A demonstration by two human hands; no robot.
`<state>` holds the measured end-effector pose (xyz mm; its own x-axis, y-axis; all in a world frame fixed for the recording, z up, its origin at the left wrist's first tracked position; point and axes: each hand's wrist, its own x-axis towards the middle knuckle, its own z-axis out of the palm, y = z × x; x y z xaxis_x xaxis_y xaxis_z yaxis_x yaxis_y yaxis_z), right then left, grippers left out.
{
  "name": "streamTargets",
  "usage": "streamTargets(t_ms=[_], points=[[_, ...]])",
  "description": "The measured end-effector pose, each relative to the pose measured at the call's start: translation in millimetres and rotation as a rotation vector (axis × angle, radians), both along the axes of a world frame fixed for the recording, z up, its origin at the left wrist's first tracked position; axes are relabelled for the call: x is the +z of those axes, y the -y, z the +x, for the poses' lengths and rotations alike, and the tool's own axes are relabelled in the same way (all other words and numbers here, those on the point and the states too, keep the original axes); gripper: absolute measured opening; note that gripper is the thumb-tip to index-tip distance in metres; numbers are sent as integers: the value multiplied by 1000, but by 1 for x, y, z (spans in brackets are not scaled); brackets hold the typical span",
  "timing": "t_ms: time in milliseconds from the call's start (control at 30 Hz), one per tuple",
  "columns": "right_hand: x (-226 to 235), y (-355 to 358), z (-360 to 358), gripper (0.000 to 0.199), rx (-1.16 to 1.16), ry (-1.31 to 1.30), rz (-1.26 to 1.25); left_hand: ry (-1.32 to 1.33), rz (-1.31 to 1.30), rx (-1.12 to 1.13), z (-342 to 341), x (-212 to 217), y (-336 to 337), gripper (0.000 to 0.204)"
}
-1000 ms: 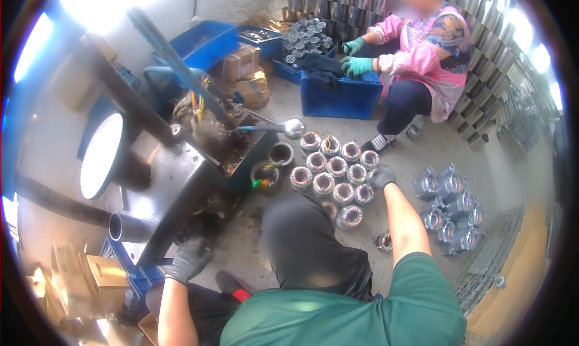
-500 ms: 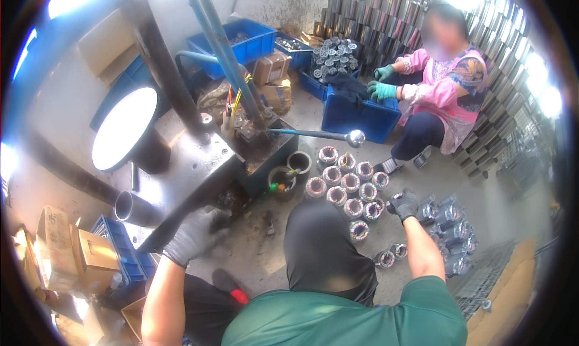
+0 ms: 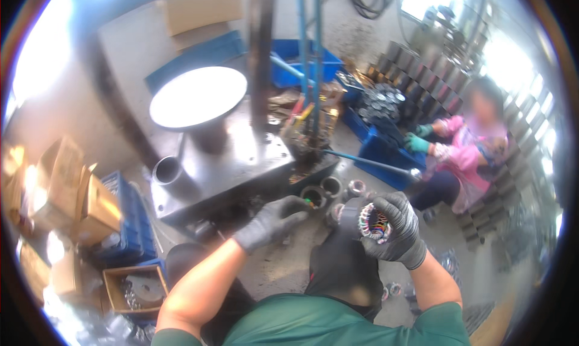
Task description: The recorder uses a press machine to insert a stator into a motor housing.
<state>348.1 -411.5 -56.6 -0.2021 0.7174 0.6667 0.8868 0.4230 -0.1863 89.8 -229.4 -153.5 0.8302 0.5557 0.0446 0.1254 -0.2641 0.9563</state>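
My right hand point(image 3: 403, 231), in a grey glove, grips a motor stator point(image 3: 351, 218) above my right knee. Coloured windings and wires show at the stator's round end, which is turned toward the right hand. To its left my left hand point(image 3: 272, 220), also gloved in grey, hovers with fingers stretched out and nothing in them. Just beyond the left fingertips, a grey cylindrical sleeve point(image 3: 331, 186) stands on the floor beside the press base. More wound stators point(image 3: 356, 187) stand behind the held one, partly hidden by it.
A metal press table point(image 3: 241, 180) with a round white-topped plate point(image 3: 199, 99) and a short tube point(image 3: 169, 172) stands ahead. Its ball-ended lever point(image 3: 374, 162) reaches right. A co-worker point(image 3: 467, 153) sits beside a blue bin point(image 3: 386, 156). Cardboard boxes point(image 3: 99, 210) lie at left.
My right hand has come up and inward from the floor with a stator in its grip. The left hand has moved right, away from the press table. The view has shifted left.
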Motion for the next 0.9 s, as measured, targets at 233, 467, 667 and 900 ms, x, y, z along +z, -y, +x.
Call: streamTargets(t_ms=[233,467,667,900], points=[[13,-113,-93,79,363,-54,-75,806,-856,-83,-9,8,6,79],[4,-185,-110,113,713,-148,-306,965,-1188,95,-46,23,-15,64],[4,-200,-120,118,751,-97,-578,834,-1277,108,-43,6,-19,64],[-31,-200,-124,72,572,-348,-471,767,-1107,264,-45,-1,-19,86]])
